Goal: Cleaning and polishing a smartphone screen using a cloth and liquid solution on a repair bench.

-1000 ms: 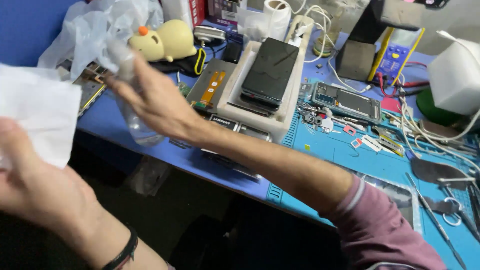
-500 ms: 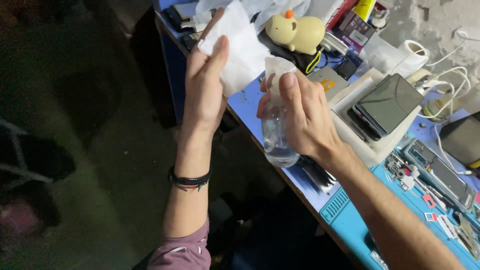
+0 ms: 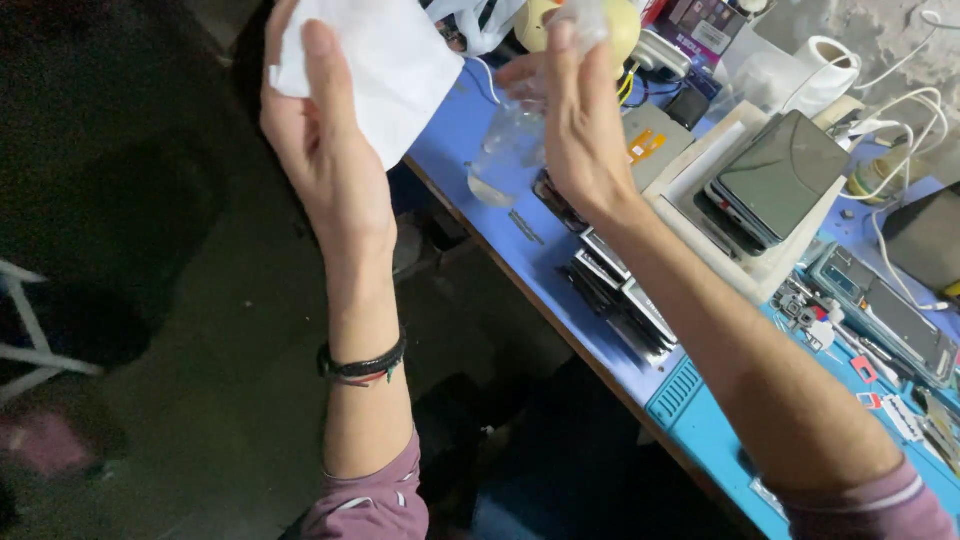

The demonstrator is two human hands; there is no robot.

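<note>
while seemingly liquid-filled, clear bottle (image 3: 508, 155) within right-hand fingers (image 3: 560, 75)

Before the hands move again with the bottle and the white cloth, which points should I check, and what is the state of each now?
1. Right hand grips the clear bottle: ok.
2. Left hand holds the white cloth firmly: ok.
3. Bottle cap shut: cannot tell, fingers hide it.
4. Liquid in the bottle: ok, a little at the bottom.
5. Bottle away from the stacked phones: ok, but it hangs above the blue table edge.
</note>
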